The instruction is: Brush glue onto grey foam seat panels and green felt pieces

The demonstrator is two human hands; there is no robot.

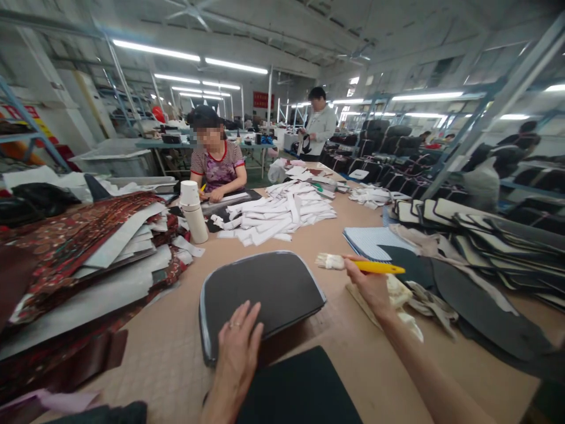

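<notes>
My left hand (pixel 239 341) lies with its fingers stretched out on a stack of dark grey panels (pixel 265 288) with rounded corners. A whitish coating shows along the stack's left and far edges. In my right hand (pixel 367 288) is a paintbrush (pixel 375 267) with a yellow handle, its pale, caked bristles pointing left, just beyond the stack's right corner. Below my right wrist lies a crumpled cream cloth or bag (pixel 397 292). Closer to me, a black flat panel (pixel 304 388) rests on the brown tabletop (pixel 154 341).
Patterned red-brown sheets (pixel 88 247) are piled at left, near a white cup stack (pixel 193 212). Ahead lies a heap of white strips (pixel 282 212); a person (pixel 218 159) works behind it. Dark padded pieces (pixel 494 235) and grey panels (pixel 481 306) fill the right side. Another person (pixel 320 126) stands farther back.
</notes>
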